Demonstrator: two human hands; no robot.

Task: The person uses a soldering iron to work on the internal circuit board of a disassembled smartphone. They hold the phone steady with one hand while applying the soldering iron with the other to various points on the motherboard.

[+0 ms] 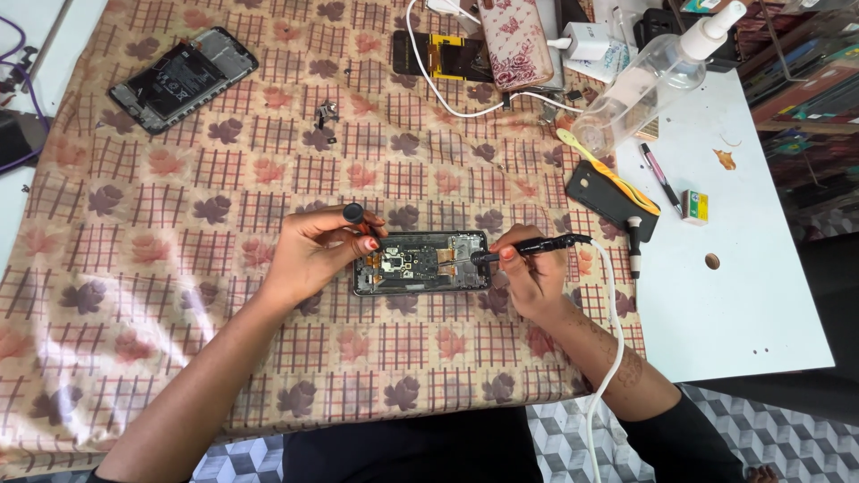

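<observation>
A leaf-patterned checked cloth (179, 268) covers the tabletop, and dead centre on it lies the opened black smartphone with its circuit boards bared (420, 263), flat and face down so the insides can be got at. The left hand (309, 255) has its grip closed on a small black round-capped screwdriver (358, 219), tip down at the phone's near-left corner. The right hand (532, 273) is pinched tight round a slim black corded pen tool (537, 246), its tip touching the board just inside that grip, white cable (613, 349) trailing back along the forearm.
</observation>
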